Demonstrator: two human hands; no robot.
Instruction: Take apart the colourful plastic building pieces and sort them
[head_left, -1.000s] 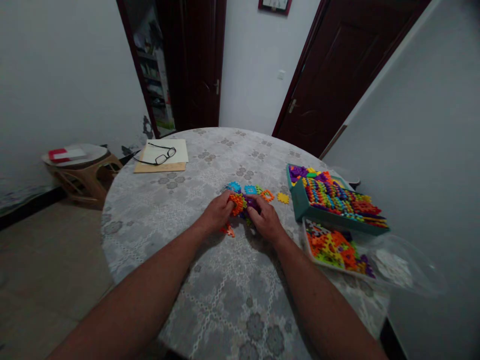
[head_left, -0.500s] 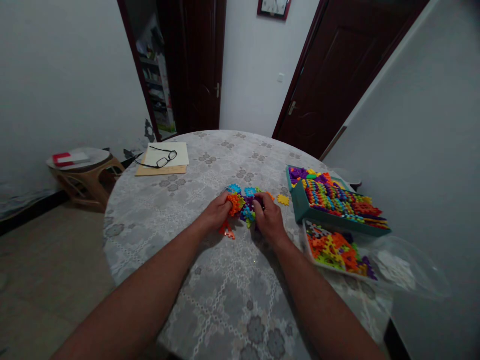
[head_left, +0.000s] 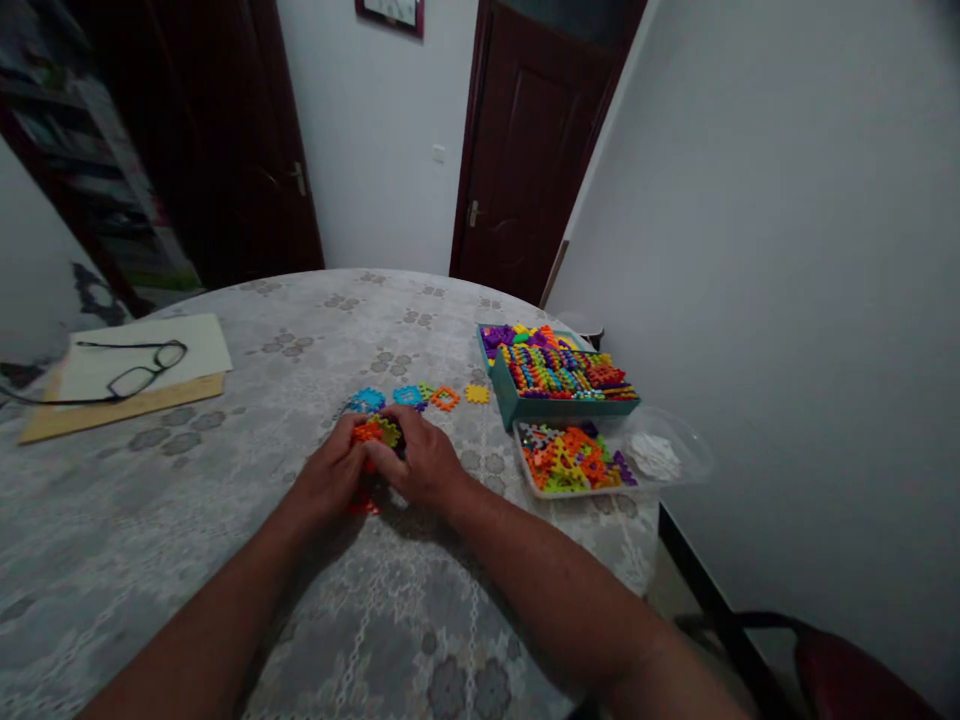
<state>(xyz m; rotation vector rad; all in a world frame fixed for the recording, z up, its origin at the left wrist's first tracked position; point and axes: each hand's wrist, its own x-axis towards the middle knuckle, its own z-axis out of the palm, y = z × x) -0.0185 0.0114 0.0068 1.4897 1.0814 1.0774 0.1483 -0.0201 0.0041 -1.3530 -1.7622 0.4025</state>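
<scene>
My left hand [head_left: 334, 468] is closed around a cluster of orange and yellow-green interlocking plastic building pieces [head_left: 371, 431], just above the table. From the other side, my right hand [head_left: 424, 458] grips the same cluster, thumb pressed against it; the fingers hide much of it. An orange-red piece [head_left: 365, 507] shows beneath the hands. Just beyond them lie a blue toothed piece [head_left: 367, 400], a light blue square frame piece [head_left: 409, 396], an orange square frame piece [head_left: 445, 398] and a yellow square piece [head_left: 477, 394].
At the right stand a teal box [head_left: 562, 408] packed with rows of colourful pieces and a clear plastic tub [head_left: 527, 470] of loose ones. Its clear lid [head_left: 690, 445] holds white pieces. Eyeglasses [head_left: 142, 370] rest on papers [head_left: 202, 335] at the left. A dark red chair [head_left: 855, 675] is lower right.
The view has turned right. My hands have come closer together, and my right hand has moved from the purple and blue pieces to the orange and yellow-green cluster.
</scene>
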